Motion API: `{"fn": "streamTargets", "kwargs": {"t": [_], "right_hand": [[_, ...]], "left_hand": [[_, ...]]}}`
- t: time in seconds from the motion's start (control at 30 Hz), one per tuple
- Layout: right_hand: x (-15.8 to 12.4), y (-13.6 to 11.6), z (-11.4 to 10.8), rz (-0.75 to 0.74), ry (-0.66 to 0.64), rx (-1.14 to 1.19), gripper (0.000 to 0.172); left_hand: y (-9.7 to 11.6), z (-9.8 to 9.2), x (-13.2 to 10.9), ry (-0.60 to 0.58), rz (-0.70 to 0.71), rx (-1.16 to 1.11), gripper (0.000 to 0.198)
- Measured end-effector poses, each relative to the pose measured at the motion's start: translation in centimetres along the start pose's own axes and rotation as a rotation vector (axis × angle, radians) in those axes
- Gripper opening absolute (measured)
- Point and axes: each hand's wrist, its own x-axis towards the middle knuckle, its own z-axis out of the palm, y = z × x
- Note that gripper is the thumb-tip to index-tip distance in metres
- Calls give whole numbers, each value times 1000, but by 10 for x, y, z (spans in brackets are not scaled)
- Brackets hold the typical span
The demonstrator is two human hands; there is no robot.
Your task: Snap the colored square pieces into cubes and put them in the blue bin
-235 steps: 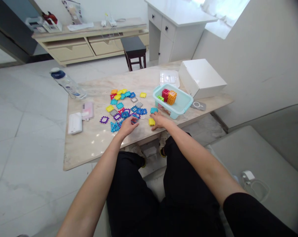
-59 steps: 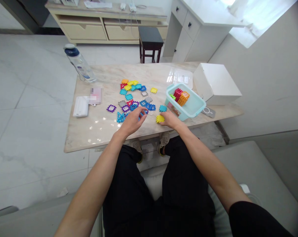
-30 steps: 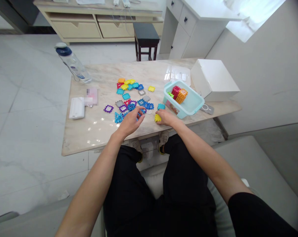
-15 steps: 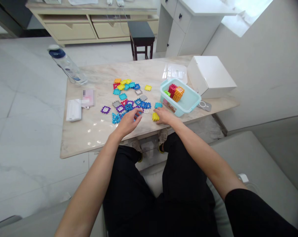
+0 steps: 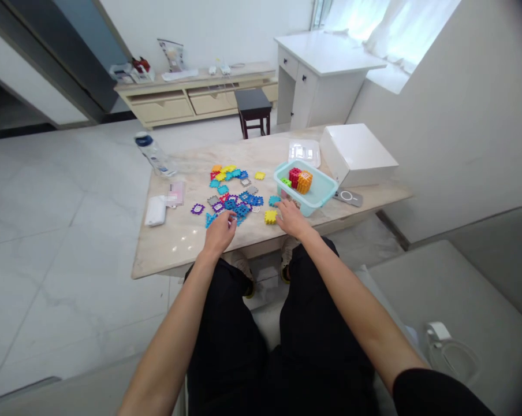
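Note:
Many coloured toothed tiles lie loose on the marble-look table point(image 5: 174, 231). My left hand point(image 5: 222, 230) is at the near edge of the blue tiles point(image 5: 242, 209), its fingers curled together; what they hold, if anything, is hidden. My right hand point(image 5: 289, 216) has its fingers apart, between a yellow tile stack point(image 5: 270, 217) and the light-blue basket point(image 5: 319, 202), close to a teal tile point(image 5: 274, 200). Inside the basket stand a red stack point(image 5: 294, 177), an orange stack point(image 5: 305, 182) and green tiles point(image 5: 286, 182). A purple tile point(image 5: 197, 209) lies apart at the left.
A bottle point(image 5: 155, 155), a pink card pack point(image 5: 175, 193) and a white pack point(image 5: 156, 210) stand or lie at the left. Behind the basket are a clear lid point(image 5: 304, 151) and a white box point(image 5: 358, 153). A grey device point(image 5: 350, 197) lies right of the basket.
The view has tilted up. My left hand has drawn its fingers together over the blue tiles. My right hand has moved off the yellow stack, toward the teal tile and the basket.

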Motion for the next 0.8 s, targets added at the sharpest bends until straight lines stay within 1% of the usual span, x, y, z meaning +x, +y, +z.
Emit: {"fn": "streamTargets", "kwargs": {"t": [0.1,0.2,0.27,0.3,0.4,0.47,0.53,0.6,0.67,0.8], "right_hand": [[-20,-10,3,-8,6,56,44],[-39,-27,10,-44,-9,93,41],[-51,-40,13,-76,-18,110,43],[-57,-46,15,-91,-23,111,45],[-74,-59,17,-114,-40,73,48],[-84,-63,16,-135,-53,50,48],[-93,-62,14,-166,-62,47,48],[-99,-59,14,-183,-47,63,48],[-101,-55,16,-183,-9,103,47],[-88,-48,24,-207,37,259,42]], "left_hand": [[7,-14,-53,61,-47,102,30],[16,-19,-104,42,-91,177,33],[27,-20,-128,32,-81,175,33],[34,-21,-136,37,-71,176,32],[55,-28,-150,80,-80,202,33],[66,-34,-157,125,-100,220,35],[73,-40,-165,167,-112,227,35],[73,-45,-174,195,-111,224,32],[67,-49,-181,211,-108,214,30],[48,-54,-185,231,-133,181,30]]}}
